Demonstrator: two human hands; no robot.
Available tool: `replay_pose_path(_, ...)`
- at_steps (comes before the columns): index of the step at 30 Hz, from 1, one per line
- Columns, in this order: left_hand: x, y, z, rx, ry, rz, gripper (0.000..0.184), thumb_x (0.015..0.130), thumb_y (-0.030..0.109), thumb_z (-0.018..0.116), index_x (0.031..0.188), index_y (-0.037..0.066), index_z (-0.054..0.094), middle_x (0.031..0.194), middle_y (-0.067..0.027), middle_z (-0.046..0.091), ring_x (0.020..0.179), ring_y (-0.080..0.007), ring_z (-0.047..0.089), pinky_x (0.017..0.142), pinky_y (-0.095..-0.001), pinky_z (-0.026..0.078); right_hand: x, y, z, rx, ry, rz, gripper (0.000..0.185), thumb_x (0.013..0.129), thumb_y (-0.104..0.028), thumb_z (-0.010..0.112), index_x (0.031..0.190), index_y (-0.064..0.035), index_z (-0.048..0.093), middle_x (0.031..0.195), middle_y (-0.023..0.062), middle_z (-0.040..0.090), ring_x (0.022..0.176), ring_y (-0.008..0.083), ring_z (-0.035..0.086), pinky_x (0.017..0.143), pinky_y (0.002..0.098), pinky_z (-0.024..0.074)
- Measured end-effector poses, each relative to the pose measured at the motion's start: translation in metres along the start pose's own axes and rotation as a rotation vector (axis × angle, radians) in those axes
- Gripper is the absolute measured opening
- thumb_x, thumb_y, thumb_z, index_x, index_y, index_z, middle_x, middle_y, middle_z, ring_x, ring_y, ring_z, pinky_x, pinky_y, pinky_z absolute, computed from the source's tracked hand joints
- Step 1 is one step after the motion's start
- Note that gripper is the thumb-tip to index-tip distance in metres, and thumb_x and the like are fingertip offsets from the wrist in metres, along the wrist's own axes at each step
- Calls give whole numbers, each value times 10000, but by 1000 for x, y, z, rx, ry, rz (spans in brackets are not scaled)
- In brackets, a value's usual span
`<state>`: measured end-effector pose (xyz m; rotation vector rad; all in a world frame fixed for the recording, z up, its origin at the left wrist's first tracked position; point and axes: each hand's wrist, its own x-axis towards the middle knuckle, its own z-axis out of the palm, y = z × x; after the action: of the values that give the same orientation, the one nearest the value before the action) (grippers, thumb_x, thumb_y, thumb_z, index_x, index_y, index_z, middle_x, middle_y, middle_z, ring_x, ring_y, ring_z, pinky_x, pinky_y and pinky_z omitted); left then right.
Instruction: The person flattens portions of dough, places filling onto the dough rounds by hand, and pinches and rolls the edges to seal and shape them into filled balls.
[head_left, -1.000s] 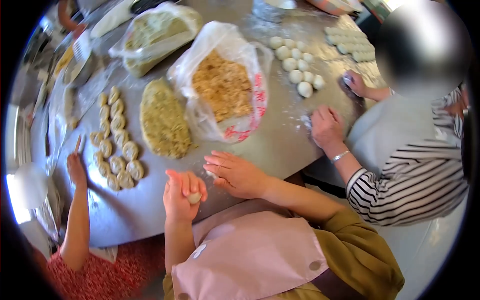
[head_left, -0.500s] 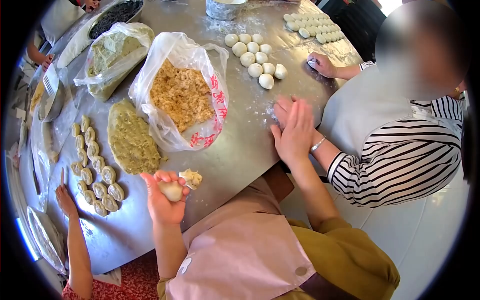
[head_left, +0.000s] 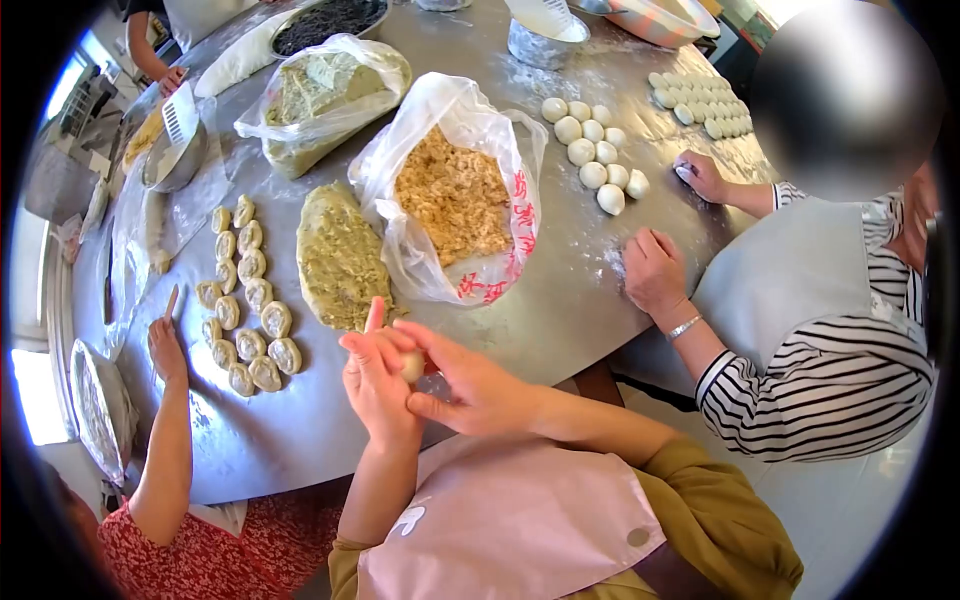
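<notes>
Near the table's front edge, my left hand (head_left: 380, 385) is curled round a pale dough ball (head_left: 412, 366). My right hand (head_left: 475, 385) touches the ball's other side, its thumb and fingers closed in around it. Just beyond my hands lies a greenish mound of filling (head_left: 345, 258). A plastic bag of orange-brown crumbly filling (head_left: 452, 200) stands to its right. Left of the mound, several flat coiled dough pieces (head_left: 258, 294) lie in rows.
At right, a co-worker in a striped top (head_left: 840, 385) rests both hands on the table (head_left: 560, 330). White dough balls (head_left: 593, 174) lie beyond. Another person's hand (head_left: 167, 350) holds a thin stick at left. A bag of green filling (head_left: 325, 100) and metal bowls stand at the back.
My right hand has come back from the co-worker's hand at the right to the dough in my left hand. The view has shifted, and the small lump on my left fingertips no longer shows.
</notes>
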<state>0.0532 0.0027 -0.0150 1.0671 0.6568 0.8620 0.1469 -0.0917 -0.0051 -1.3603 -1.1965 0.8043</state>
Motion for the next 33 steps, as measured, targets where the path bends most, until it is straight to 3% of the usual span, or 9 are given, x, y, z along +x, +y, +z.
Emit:
replay_pose_path(2, -1, 0, 12, 48, -9, 42, 723, 933, 620, 224, 1023, 9, 601, 1192, -188, 566, 1352, -299, 283, 1075, -430, 238, 7, -2, 3, 238, 111, 91, 448, 947, -208, 514, 1325, -18, 368, 1178, 150, 530, 978, 249, 551, 825, 337, 467)
replay_pose_path(5, 2, 8, 11, -315, -213, -98, 930, 825, 759, 282, 1474, 103, 166, 1532, -124, 178, 1401, -270, 172, 1109, -436, 165, -1, 34, -16, 250, 202, 218, 330, 974, -206, 460, 1254, -30, 466, 1126, 105, 563, 979, 208, 552, 815, 322, 471)
replay_pose_path(9, 2, 9, -50, -24, 75, 135, 664, 928, 495, 444, 1409, 62, 297, 1445, -121, 331, 1306, -242, 329, 1042, -379, 266, 6, 39, -92, 714, 509, 259, 417, 991, -367, 416, 1210, -27, 518, 1009, 47, 604, 813, 133, 541, 688, 255, 447)
replay_pose_path(12, 4, 7, -99, 297, 587, 304, 414, 920, 176, 556, 1266, -19, 438, 1247, -136, 505, 1158, -258, 463, 1006, -338, 316, 3, 38, -148, 659, 720, 173, 631, 971, -503, 356, 1338, 8, 396, 1274, 126, 522, 921, 160, 554, 818, 270, 439)
replay_pose_path(16, 16, 14, -180, 1202, 1024, 313, 503, 894, 248, 572, 1288, -24, 419, 1292, -210, 454, 1188, -354, 414, 1034, -425, 299, 9, 31, -157, 699, 733, 211, 622, 969, -480, 383, 1359, 4, 364, 1352, 146, 464, 980, 171, 556, 874, 285, 434)
replay_pose_path(19, 35, 5, -220, 1421, 945, -117, 562, 901, 427, 517, 1251, -11, 494, 1308, -221, 447, 1225, -383, 382, 1059, -463, 271, 20, 39, -124, 607, 595, 245, 532, 964, -411, 455, 1300, 1, 442, 1273, 136, 525, 913, 163, 583, 813, 297, 464)
replay_pose_path(24, 40, 19, -212, 981, 786, 106, 316, 828, 180, 679, 1029, -8, 522, 967, -148, 586, 853, -253, 571, 756, -345, 466, 50, 9, -36, 59, 362, 287, 345, 906, -157, 608, 1218, -29, 537, 1109, 79, 613, 796, 156, 623, 736, 264, 496)
replay_pose_path(26, 36, 14, -211, 895, 795, 217, 286, 841, 161, 665, 1015, -2, 508, 914, -77, 571, 778, -146, 548, 691, -262, 461, 65, -7, -11, -410, 159, -10, 393, 821, -85, 678, 1188, -22, 552, 1111, 96, 608, 856, 194, 628, 771, 293, 502)
replay_pose_path(33, 3, 50, -176, -464, 615, 1, 245, 895, 106, 559, 1110, -12, 548, 1044, -95, 596, 873, -171, 585, 720, -274, 481, 104, 37, 29, -829, 47, -425, 384, 737, -8, 679, 1107, -19, 576, 1003, 112, 587, 936, 286, 581, 778, 359, 493)
